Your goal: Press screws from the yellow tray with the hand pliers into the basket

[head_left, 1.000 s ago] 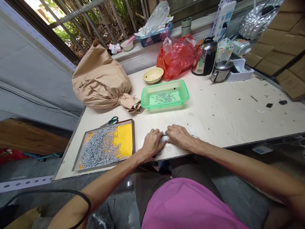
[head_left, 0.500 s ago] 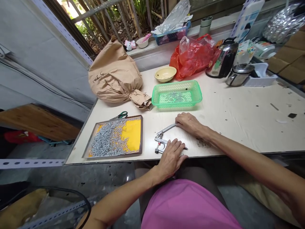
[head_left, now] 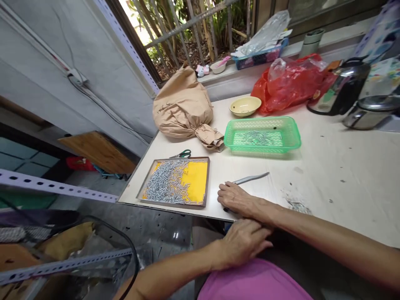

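My right hand (head_left: 237,200) lies near the table's front edge, fingers curled over the head of a metal plier-like hand tool (head_left: 251,179). The tool's thin handle sticks out to the right beyond my fingers. Below the table edge, my left hand (head_left: 246,243) rests on my lap under my right wrist, fingers stretched out and holding nothing. Just left of my right hand is a framed tray with a yellow bottom (head_left: 196,183), full of small silver metal pieces. Behind the tool, a green plastic basket (head_left: 292,137) holds more of these pieces.
Green-handled scissors (head_left: 181,154) lie behind the tray. A tied brown paper sack (head_left: 183,106), a yellow bowl (head_left: 245,106), a red plastic bag (head_left: 290,81) and a steel kettle (head_left: 343,89) stand along the back. Metal crumbs (head_left: 296,205) lie right of my forearm.
My left hand came off the tool and dropped to my lap. My right hand slid from the handle's end to the tool's head. The view swung left.
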The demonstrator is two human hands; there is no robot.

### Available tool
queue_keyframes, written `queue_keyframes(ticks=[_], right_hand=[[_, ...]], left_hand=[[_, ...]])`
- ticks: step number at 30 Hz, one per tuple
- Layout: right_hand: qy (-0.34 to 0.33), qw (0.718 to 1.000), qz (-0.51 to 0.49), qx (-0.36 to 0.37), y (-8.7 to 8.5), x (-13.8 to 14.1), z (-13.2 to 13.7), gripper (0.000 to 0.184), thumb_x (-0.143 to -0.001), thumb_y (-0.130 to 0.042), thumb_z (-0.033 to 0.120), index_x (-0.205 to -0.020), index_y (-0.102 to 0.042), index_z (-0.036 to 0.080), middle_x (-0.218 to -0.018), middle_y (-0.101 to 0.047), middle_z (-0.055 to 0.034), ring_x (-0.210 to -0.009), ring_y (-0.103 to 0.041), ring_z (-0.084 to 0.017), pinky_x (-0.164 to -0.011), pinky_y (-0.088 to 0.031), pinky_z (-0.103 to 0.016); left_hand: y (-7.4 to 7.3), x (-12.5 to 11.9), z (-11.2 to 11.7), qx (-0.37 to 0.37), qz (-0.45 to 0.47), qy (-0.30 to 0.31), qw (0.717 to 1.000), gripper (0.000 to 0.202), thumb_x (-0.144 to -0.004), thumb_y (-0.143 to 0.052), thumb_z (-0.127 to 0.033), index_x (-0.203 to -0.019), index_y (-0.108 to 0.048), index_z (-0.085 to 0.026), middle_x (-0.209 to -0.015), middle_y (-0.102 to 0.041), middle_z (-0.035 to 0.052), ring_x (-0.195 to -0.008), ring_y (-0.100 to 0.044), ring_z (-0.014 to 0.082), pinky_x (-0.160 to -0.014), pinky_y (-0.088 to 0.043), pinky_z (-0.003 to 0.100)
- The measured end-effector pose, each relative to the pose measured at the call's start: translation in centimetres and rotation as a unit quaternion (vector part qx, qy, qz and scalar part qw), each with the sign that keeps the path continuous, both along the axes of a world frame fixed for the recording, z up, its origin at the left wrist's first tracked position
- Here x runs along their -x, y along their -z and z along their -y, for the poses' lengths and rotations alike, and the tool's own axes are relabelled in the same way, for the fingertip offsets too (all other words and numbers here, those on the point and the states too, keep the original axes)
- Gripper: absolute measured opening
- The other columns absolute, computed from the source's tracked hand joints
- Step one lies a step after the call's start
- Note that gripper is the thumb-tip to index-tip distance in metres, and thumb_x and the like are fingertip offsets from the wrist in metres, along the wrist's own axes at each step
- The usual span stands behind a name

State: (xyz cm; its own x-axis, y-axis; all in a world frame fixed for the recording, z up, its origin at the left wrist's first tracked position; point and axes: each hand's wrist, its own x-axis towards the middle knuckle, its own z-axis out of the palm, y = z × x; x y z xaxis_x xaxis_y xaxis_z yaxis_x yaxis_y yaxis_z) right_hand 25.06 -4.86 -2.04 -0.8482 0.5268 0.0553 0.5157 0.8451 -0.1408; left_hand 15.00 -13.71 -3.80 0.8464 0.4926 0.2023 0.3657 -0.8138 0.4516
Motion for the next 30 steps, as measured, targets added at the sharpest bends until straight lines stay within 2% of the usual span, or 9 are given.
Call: queue_keyframes(ticks=[3, 6, 8, 12, 15, 19, 24, 28, 30], right_hand=[[0.059, 0.996, -0.067, -0.02, -0.9, -1.1, -1.1, 0.017, -0.088, -0.046, 0.014, -0.087, -0.063, 0.018, -0.085, -0.064, -0.0076, -0.085, -0.051, -0.021, -0.073, -0.034, -0.033], [0.169, 0.972, -0.15, -0.071, -3.6, -4.0, -3.4, 0.022, -0.091, -0.041, 0.018, -0.091, -0.063, 0.017, -0.089, -0.065, -0.009, -0.084, -0.053, -0.02, -0.075, -0.036, -0.032], [0.254, 0.945, -0.173, -0.113, -5.4, -6.5, -5.5, 0.023, -0.091, -0.04, 0.021, -0.092, -0.063, 0.017, -0.09, -0.065, -0.0098, -0.086, -0.055, -0.021, -0.076, -0.038, -0.032], [0.382, 0.905, -0.104, -0.155, -6.9, -10.9, -8.7, 0.025, -0.089, -0.042, 0.024, -0.101, -0.063, 0.015, -0.094, -0.064, -0.013, -0.089, -0.057, -0.026, -0.074, -0.042, -0.036], [0.386, 0.909, -0.087, -0.127, -5.9, -11.7, -7.7, 0.033, -0.089, -0.045, 0.029, -0.114, -0.06, 0.014, -0.101, -0.063, -0.0146, -0.089, -0.059, -0.028, -0.069, -0.044, -0.036], [0.308, 0.941, -0.141, -0.017, -3.5, -9.8, -2.2, 0.03, -0.093, -0.042, 0.031, -0.112, -0.061, 0.018, -0.102, -0.064, -0.0097, -0.082, -0.062, -0.02, -0.07, -0.047, -0.031], [0.285, 0.946, -0.088, 0.126, -1.4, -7.1, 3.8, 0.026, -0.094, -0.04, 0.026, -0.099, -0.065, 0.02, -0.093, -0.064, -0.0072, -0.082, -0.063, -0.018, -0.07, -0.045, -0.027], [0.313, 0.934, -0.048, 0.166, -1.0, -6.8, 5.4, 0.024, -0.095, -0.041, 0.024, -0.096, -0.065, 0.019, -0.092, -0.063, -0.0075, -0.085, -0.061, -0.019, -0.071, -0.043, -0.027], [0.322, 0.931, -0.048, 0.168, -0.9, -6.9, 5.7, 0.023, -0.095, -0.042, 0.025, -0.099, -0.064, 0.018, -0.093, -0.062, -0.0075, -0.087, -0.06, -0.019, -0.072, -0.042, -0.027]], left_hand=[[-2.4, 3.3, -0.7, -0.058, 0.036, -0.012, 0.998, 0.019, -0.09, -0.05, -0.022, -0.102, -0.063, -0.016, -0.094, -0.068, 0.0071, -0.088, -0.061, 0.0163, -0.082, -0.049, 0.029], [-4.5, 7.8, -4.6, -0.101, -0.007, -0.213, 0.972, 0.02, -0.092, -0.045, -0.021, -0.1, -0.064, -0.019, -0.089, -0.066, 0.0068, -0.087, -0.058, 0.0185, -0.077, -0.047, 0.032], [-5.3, 10.5, -8.4, -0.104, -0.05, -0.374, 0.92, 0.024, -0.094, -0.041, -0.026, -0.096, -0.064, -0.02, -0.093, -0.065, 0.0069, -0.09, -0.057, 0.0196, -0.081, -0.045, 0.033], [-5.5, 13.4, -15.3, -0.079, -0.148, -0.515, 0.841, 0.029, -0.094, -0.041, -0.032, -0.09, -0.066, -0.017, -0.094, -0.063, 0.0091, -0.095, -0.054, 0.0231, -0.079, -0.042, 0.032], [-4.8, 13.5, -18.4, -0.052, -0.208, -0.542, 0.813, 0.03, -0.091, -0.045, -0.036, -0.086, -0.066, -0.015, -0.095, -0.063, 0.0117, -0.097, -0.054, 0.0256, -0.074, -0.041, 0.032], [-3.5, 13.3, -20.4, -0.032, -0.257, -0.535, 0.804, 0.021, -0.086, -0.052, -0.029, -0.083, -0.064, -0.013, -0.098, -0.062, 0.0141, -0.097, -0.054, 0.0259, -0.074, -0.04, 0.032], [-3.3, 13.7, -21.2, -0.032, -0.235, -0.497, 0.835, 0.018, -0.084, -0.045, -0.012, -0.077, -0.061, -0.009, -0.09, -0.061, 0.0151, -0.093, -0.053, 0.0252, -0.079, -0.04, 0.035], [-4.9, 12.9, -20.0, -0.018, -0.181, -0.466, 0.866, 0.018, -0.083, -0.043, -0.011, -0.079, -0.061, -0.009, -0.088, -0.062, 0.011, -0.09, -0.055, 0.0216, -0.078, -0.042, 0.032], [-5.7, 11.7, -18.3, 0.034, -0.137, -0.446, 0.884, 0.02, -0.084, -0.044, -0.018, -0.081, -0.062, -0.01, -0.082, -0.063, 0.0069, -0.078, -0.057, 0.017, -0.071, -0.044, 0.028]])
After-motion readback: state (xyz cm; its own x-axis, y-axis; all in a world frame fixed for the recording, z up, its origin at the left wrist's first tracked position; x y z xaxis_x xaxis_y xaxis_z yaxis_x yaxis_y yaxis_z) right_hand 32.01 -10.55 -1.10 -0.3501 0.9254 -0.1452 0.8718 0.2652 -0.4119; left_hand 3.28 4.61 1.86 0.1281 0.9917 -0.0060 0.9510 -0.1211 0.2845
